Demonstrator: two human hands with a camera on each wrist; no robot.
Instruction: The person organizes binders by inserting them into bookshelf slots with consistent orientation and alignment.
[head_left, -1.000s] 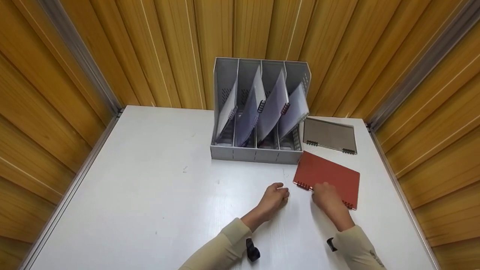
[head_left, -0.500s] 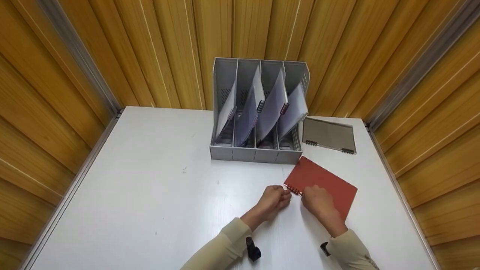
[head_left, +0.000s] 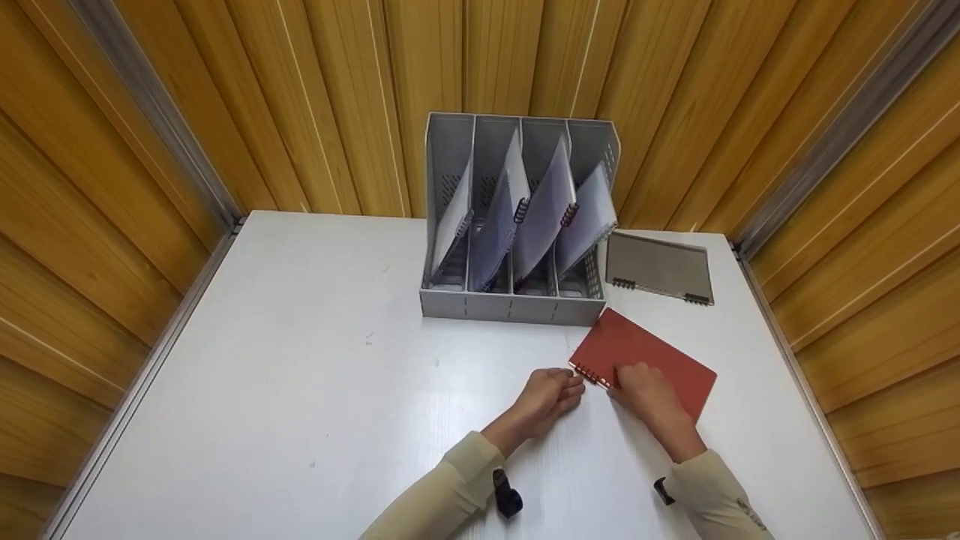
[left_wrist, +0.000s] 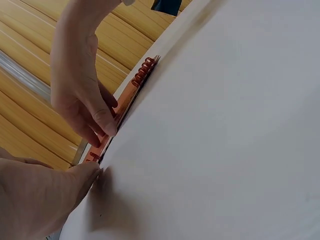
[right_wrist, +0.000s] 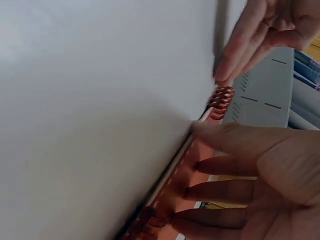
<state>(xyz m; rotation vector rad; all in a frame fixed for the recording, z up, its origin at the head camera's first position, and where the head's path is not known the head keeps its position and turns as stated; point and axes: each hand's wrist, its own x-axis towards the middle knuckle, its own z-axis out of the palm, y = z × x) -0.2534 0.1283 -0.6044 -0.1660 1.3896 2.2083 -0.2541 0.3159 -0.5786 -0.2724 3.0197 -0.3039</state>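
Note:
A red spiral notebook (head_left: 656,352) lies on the white table, its coil-bound edge facing me at a slant. My right hand (head_left: 646,390) grips that bound edge between the coils, thumb at the rim and fingers over the cover, as the right wrist view shows. Beside the notebook's left corner is my left hand (head_left: 551,401), its fingertips at the end of the red coil (right_wrist: 220,102). Whether they touch it I cannot tell. The left wrist view shows the left thumb (left_wrist: 82,175) close to the same corner.
A grey file holder (head_left: 514,306) with dividers stands at the back, with spiral notebooks leaning in its slots. Right of it lies a grey-brown spiral notebook (head_left: 660,268). Wooden-look panels (head_left: 337,105) wall in the table (head_left: 300,352) behind and at both sides.
The red notebook has slid left and turned with my right hand, bringing its left corner to my left hand. Since half a second ago it has shifted only slightly.

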